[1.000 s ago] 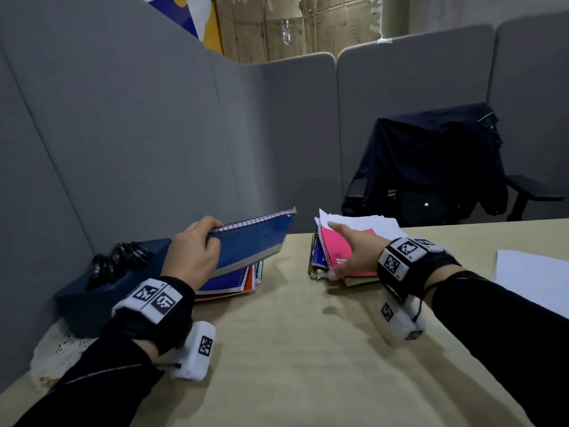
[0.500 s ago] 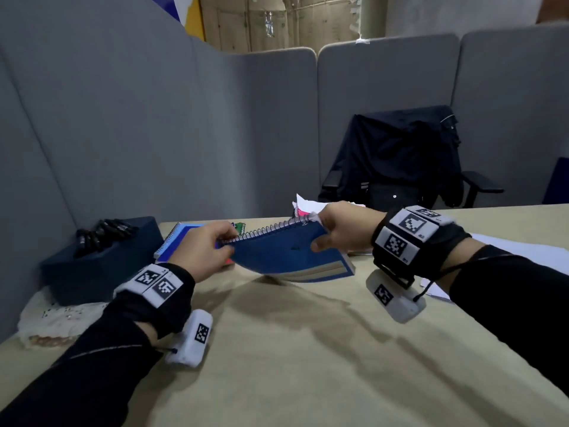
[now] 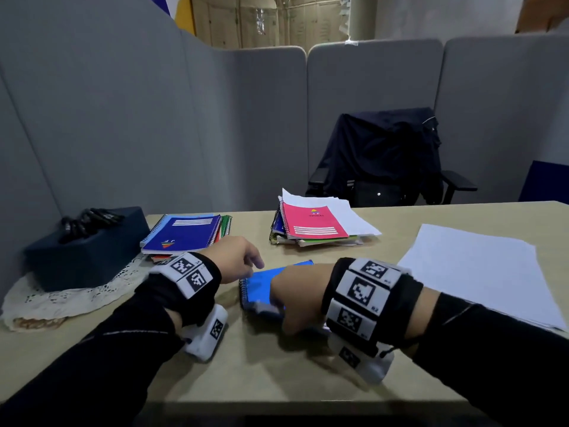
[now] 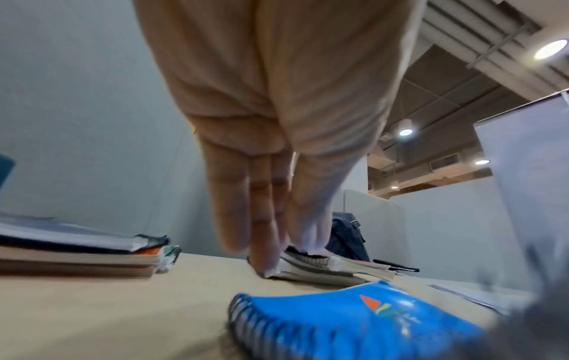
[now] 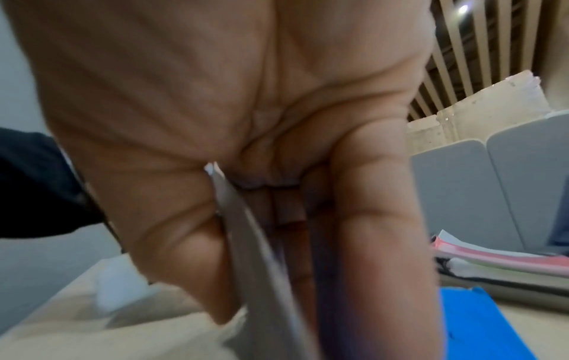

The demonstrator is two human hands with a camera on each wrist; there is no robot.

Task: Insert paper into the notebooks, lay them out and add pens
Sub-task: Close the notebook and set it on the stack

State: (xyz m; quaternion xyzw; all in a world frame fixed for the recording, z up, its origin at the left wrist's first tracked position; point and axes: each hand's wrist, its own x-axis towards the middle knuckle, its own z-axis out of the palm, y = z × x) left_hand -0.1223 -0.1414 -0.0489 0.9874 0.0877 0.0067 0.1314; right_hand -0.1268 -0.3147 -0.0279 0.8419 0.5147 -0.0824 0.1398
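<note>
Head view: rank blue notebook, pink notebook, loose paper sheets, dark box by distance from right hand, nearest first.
From the right hand:
1. Blue notebook, gripped by it, on the table in front.
2. Loose paper sheets, on the right.
3. Pink notebook, atop the far middle stack.
4. Dark box, far left.

I wear long black sleeves on both arms, each with a thin pale seam line running along the forearm. My left hand [image 3: 237,257] and right hand [image 3: 295,294] are bare. Around each wrist sits a broad black band carrying white square tiles printed with black block-pattern markers, two showing on the left band [image 3: 187,272] and three on the right band [image 3: 366,294]. Under each wrist hangs a white rounded camera housing with its own small marker, and a thin black cord loops by the right one.
</note>
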